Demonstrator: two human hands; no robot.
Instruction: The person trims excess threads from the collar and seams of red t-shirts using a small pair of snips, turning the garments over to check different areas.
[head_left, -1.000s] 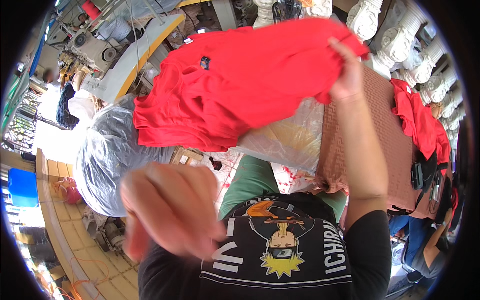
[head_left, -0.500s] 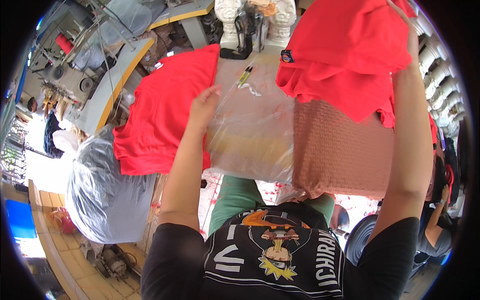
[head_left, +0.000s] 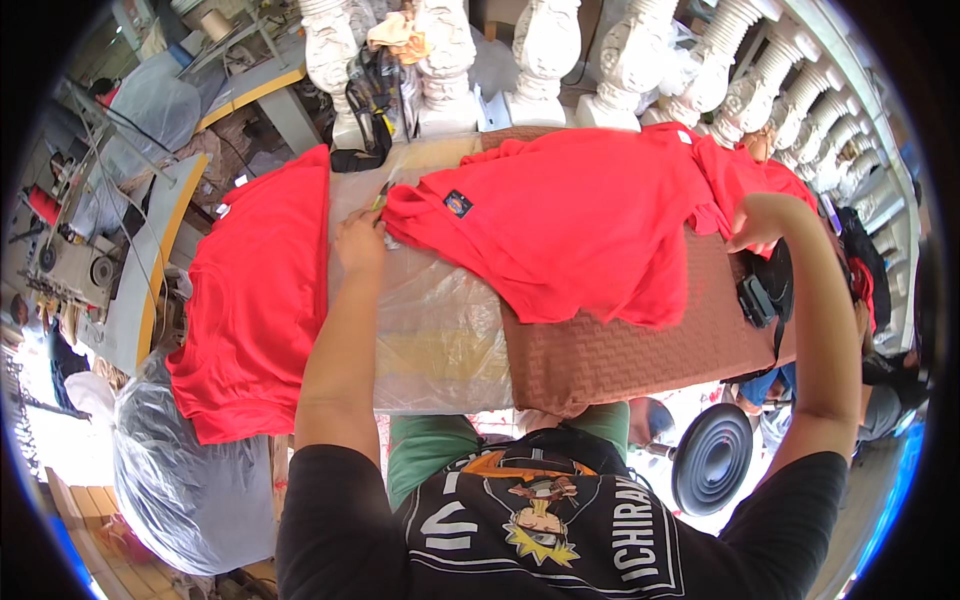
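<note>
A red shirt (head_left: 590,220) lies spread and rumpled across the table, a small dark label (head_left: 457,204) on its left end. My right hand (head_left: 768,218) is at the shirt's right side, fingers bent down and closed on a bit of red cloth. Beyond the shirt's left tip, my left hand (head_left: 360,240) rests on the plastic-covered part of the table, its fingers closed at the lower end of small yellow-and-black thread snips (head_left: 380,200). The grip itself is partly hidden. Another red shirt (head_left: 255,290) lies flat over the table's left end.
Brown textured cloth (head_left: 610,365) covers the table's right part; clear plastic (head_left: 440,345) covers the left. A black strapped device (head_left: 757,300) sits near my right hand. White balusters (head_left: 545,60) line the far side. A stuffed plastic bag (head_left: 190,480) stands at lower left.
The red shirt, held up at the far right before, has come down onto the table. My left hand has moved to the thread snips. The whole view has shifted to the right.
</note>
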